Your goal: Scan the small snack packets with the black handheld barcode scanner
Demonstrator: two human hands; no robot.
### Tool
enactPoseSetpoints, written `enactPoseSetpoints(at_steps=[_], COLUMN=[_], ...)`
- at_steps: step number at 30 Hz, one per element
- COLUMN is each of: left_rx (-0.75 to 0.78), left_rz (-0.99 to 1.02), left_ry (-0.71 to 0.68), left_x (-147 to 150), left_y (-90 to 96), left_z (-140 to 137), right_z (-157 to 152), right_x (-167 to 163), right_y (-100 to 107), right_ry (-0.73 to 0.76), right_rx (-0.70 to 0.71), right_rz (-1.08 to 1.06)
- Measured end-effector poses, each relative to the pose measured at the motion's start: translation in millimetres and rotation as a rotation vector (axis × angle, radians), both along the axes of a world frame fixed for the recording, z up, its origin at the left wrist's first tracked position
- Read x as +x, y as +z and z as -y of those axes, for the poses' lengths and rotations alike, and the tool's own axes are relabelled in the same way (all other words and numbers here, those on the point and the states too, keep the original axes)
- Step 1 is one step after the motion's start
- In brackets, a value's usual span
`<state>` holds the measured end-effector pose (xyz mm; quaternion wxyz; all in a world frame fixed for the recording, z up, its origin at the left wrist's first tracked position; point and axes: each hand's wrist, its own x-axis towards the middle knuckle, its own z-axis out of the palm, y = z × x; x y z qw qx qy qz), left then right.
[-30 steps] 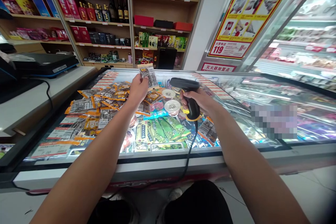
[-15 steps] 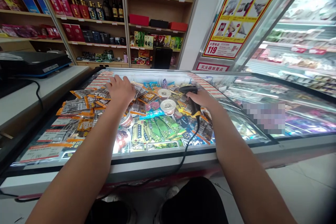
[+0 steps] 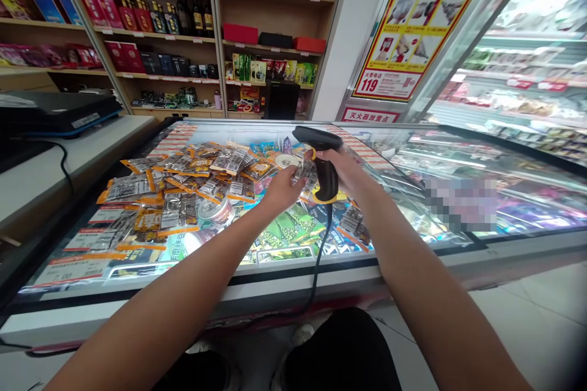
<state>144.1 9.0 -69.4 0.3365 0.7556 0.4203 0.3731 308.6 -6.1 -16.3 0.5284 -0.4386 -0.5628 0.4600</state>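
My right hand [image 3: 342, 168] is wrapped round the grip of a black and yellow barcode scanner [image 3: 327, 178], held upright above the freezer's glass lid. My left hand [image 3: 285, 188] pinches a small snack packet [image 3: 306, 172] close to the scanner's handle, just below its head. Part of the packet is hidden behind the fingers and the scanner. To the left, a pile of orange-edged snack packets [image 3: 181, 211] is spread over the glass. A few more packets [image 3: 355, 224] lie under my right forearm. The scanner's cord [image 3: 321, 256] hangs down over the freezer's front edge.
Beneath the glass of the chest freezer [image 3: 275, 281] are colourful ice-cream packs and tubs. At the left, a counter [image 3: 87, 153] carries a black flat device [image 3: 59, 111]. Shelves of boxes and bottles [image 3: 156, 43] stand behind. A second glass-topped freezer [image 3: 518, 195] adjoins on the right.
My left hand has moved right from the pile and now has a packet beside the scanner. My right hand has raised the scanner and turned it more upright.
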Motion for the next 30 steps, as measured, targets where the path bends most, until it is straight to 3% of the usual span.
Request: enactPoseSetpoints(at_steps=[6, 13, 20, 22, 25, 27, 30], left_rx=[0.044, -0.037, -0.028, -0.027, 0.088, 0.211, 0.308], left_rz=[0.287, 0.424, 0.381, 0.359, 0.369, 0.314, 0.066], left_ry=[0.167, 0.273, 0.299, 0.314, 0.333, 0.403, 0.605], left_x=[-19.0, -29.2, -27.0, -29.2, -44.2, -63.5, -98.5], left_y=[-0.3, 7.3, 8.1, 14.1, 32.6, 47.5, 62.0], left_z=[-27.7, -29.1, -27.2, -27.3, -29.8, -33.9, -44.2], right_z=[3.8, 14.0, 15.5, 11.1, -0.5, -8.4, -16.2], right_x=[1.3, 2.5, 0.6, 2.9, 13.2, 23.6, 38.1], right_y=[6.3, 7.1, 6.5, 5.1, 2.0, -0.1, -3.5], right_ry=[-0.103, 0.233, 0.217, 0.164, -0.064, -0.259, -0.464], right_rx=[0.106, -0.056, -0.086, -0.052, 0.011, -0.002, -0.105], right_rz=[-0.057, 0.143, 0.146, 0.119, 0.103, 0.21, 0.521])
